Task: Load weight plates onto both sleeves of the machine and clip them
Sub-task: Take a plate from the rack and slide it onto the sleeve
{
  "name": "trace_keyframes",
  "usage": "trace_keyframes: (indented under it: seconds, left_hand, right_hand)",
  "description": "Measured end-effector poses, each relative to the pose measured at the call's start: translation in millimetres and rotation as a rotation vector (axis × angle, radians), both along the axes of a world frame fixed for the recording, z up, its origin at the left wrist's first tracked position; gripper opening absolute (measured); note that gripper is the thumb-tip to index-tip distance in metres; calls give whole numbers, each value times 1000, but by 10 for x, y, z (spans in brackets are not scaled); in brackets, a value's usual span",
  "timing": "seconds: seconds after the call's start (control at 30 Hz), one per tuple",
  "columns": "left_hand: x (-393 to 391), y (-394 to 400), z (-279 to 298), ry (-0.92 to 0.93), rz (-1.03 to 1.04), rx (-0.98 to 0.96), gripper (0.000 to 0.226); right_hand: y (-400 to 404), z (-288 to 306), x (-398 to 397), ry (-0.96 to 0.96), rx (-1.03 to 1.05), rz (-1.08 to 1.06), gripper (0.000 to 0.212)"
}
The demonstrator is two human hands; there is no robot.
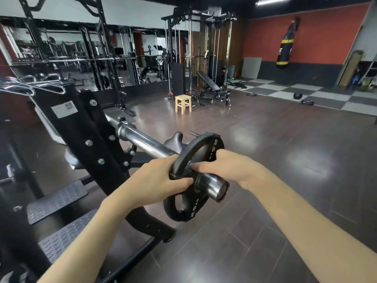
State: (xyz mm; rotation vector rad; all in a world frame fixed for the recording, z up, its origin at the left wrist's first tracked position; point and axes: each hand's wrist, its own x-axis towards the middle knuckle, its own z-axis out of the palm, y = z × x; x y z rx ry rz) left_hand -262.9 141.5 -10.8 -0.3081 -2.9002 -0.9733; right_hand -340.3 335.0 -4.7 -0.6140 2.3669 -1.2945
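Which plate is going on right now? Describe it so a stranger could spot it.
Start at the black machine frame on the left and follow its chrome sleeve outward. Near the end sits a black weight plate, gripped by both hands. It is marked 2.5 kg.

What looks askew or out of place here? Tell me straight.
Little stands out. The weight plate sits only at the tip of the chrome sleeve, far from the collar, gripped by the left hand and right hand. No clip shows on it. Across the room, a few small items lie loose on the floor.
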Motion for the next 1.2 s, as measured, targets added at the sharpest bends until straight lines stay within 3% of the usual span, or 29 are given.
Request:
trace_keyframes:
  seconds: [0.37, 0.57, 0.73, 0.87, 1.0, 1.13, 1.2]
  left_hand:
    - [-316, -751, -155, 114, 291, 95, 26]
    - [-600, -1269, -213, 129, 370, 93, 31]
    - [-876, -1690, -257, 168, 477, 40, 25]
    - [-1068, -2022, -259, 217, 560, -21, 23]
    - [-1231, -2347, -232, 188, 635, -38, 27]
    - [-1343, -2437, -266, 200, 642, -73, 28]
    - [-1348, -2393, -289, 212, 646, -38, 26]
  right_hand:
    - [-954, 24, -477, -40, 36, -117, 32]
    - [-1528, -25, -750, -10, -32, -122, 18]
    - [-2027, -72, -1027, 23, 5, -166, 51]
    - [-2436, -58, -1284, 43, 6, -149, 28]
    - [-2839, -47, -1501, 89, 12, -154, 35]
    - [-2998, -33, -1654, 108, 47, -167, 25]
    - [-2987, -83, -1667, 112, 30, -192, 38]
